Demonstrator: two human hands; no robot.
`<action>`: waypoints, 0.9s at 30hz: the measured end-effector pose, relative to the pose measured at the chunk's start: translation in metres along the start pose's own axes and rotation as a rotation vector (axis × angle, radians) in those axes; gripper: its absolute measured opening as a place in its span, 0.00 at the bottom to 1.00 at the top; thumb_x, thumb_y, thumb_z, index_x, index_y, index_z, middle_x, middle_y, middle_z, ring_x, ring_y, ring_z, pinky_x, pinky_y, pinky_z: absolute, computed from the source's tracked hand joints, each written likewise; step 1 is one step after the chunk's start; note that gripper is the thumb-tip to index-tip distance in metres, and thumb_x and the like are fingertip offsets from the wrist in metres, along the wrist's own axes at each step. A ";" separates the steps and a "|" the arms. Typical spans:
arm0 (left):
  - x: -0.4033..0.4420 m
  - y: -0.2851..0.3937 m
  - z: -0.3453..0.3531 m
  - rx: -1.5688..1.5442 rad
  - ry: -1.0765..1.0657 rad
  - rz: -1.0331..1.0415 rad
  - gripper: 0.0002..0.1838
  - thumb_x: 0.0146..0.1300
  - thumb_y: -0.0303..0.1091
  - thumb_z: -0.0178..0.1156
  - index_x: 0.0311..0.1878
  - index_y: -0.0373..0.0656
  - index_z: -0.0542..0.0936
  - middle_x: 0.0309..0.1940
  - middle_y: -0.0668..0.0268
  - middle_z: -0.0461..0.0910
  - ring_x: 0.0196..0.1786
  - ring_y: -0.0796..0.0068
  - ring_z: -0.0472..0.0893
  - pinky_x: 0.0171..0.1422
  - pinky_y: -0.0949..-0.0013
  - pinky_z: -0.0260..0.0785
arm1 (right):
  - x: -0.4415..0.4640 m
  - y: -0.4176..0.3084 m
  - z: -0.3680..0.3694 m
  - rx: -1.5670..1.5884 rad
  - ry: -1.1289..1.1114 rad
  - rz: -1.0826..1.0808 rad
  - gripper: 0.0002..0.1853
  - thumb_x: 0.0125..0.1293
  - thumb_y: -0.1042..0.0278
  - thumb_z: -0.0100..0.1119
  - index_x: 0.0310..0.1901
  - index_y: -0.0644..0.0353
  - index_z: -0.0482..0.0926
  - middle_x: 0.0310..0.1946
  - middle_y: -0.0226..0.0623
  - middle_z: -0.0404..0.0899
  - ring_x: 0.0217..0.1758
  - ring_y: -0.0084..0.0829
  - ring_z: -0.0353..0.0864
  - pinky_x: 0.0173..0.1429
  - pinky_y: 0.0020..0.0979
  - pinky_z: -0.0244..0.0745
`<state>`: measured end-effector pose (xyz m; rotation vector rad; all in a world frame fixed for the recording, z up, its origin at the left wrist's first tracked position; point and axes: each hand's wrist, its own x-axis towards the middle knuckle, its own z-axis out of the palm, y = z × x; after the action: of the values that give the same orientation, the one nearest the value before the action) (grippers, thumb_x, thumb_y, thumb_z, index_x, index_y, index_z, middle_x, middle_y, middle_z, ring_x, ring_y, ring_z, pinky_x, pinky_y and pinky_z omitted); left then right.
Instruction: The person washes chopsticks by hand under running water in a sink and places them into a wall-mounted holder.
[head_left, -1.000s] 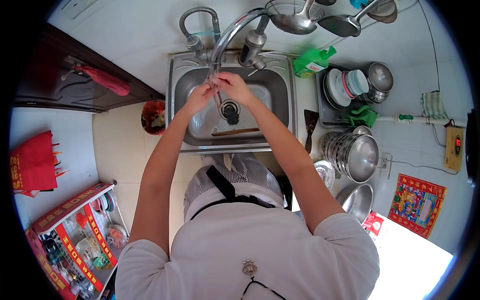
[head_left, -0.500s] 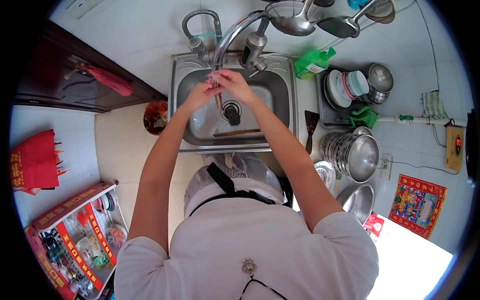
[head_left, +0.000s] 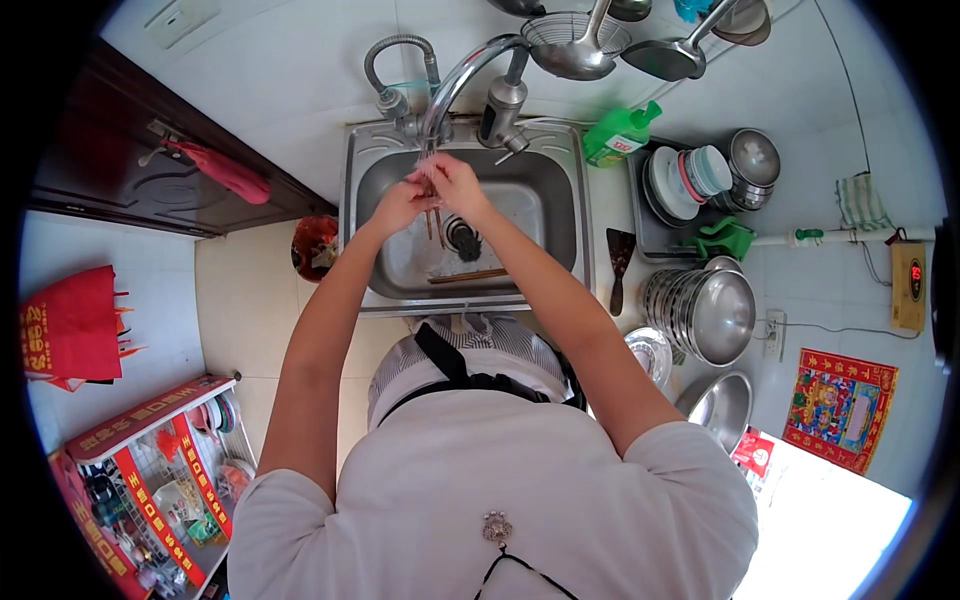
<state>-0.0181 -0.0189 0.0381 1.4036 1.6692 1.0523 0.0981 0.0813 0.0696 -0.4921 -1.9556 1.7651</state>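
Observation:
Under the curved faucet (head_left: 465, 75), at the back left of the steel sink (head_left: 520, 200), my two hands meet in the running water. My left hand (head_left: 402, 203) is closed around thin brown chopsticks (head_left: 432, 228), whose ends stick out below the fingers. My right hand (head_left: 453, 184) presses against the left one, fingers closed on the upper part of the chopsticks, largely hidden. A dark clump (head_left: 468, 248) sits by the drain. More chopsticks (head_left: 468, 276) lie on the sink floor near its front edge.
Right of the sink stand a green bottle (head_left: 618, 135), a tray with plates (head_left: 668, 185), a spatula (head_left: 620, 262), stacked steel bowls (head_left: 722, 315) and a basin (head_left: 722, 405). Ladles (head_left: 575, 58) hang above. A red bin (head_left: 315, 247) is at the floor's left.
The view has shifted slightly, so the sink appears lower. My right hand has turned further over the left, and more of the chopsticks shows below my hands.

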 end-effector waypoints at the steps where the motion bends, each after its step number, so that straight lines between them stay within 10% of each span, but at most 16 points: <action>1: -0.002 0.007 -0.001 -0.052 0.006 -0.018 0.09 0.58 0.32 0.59 0.36 0.35 0.80 0.29 0.65 0.81 0.34 0.75 0.80 0.41 0.71 0.71 | 0.000 -0.002 0.002 0.076 -0.011 0.021 0.11 0.70 0.67 0.41 0.39 0.64 0.72 0.35 0.38 0.81 0.36 0.25 0.80 0.38 0.26 0.75; 14: -0.004 0.019 0.008 -0.268 -0.043 -0.093 0.08 0.61 0.32 0.57 0.38 0.37 0.79 0.26 0.70 0.78 0.29 0.77 0.78 0.36 0.75 0.70 | -0.006 0.010 0.004 0.634 0.246 0.404 0.13 0.69 0.58 0.46 0.33 0.59 0.71 0.32 0.37 0.80 0.24 0.25 0.78 0.22 0.23 0.70; 27: 0.001 0.002 0.024 -0.570 0.072 -0.212 0.09 0.65 0.34 0.53 0.35 0.38 0.76 0.24 0.68 0.76 0.27 0.79 0.77 0.33 0.75 0.70 | -0.002 -0.003 0.019 0.598 0.252 0.338 0.13 0.69 0.58 0.45 0.36 0.59 0.72 0.22 0.29 0.72 0.23 0.21 0.72 0.24 0.24 0.67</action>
<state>0.0044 -0.0141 0.0301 0.8109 1.3738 1.3287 0.0899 0.0640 0.0714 -0.8082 -1.1400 2.2416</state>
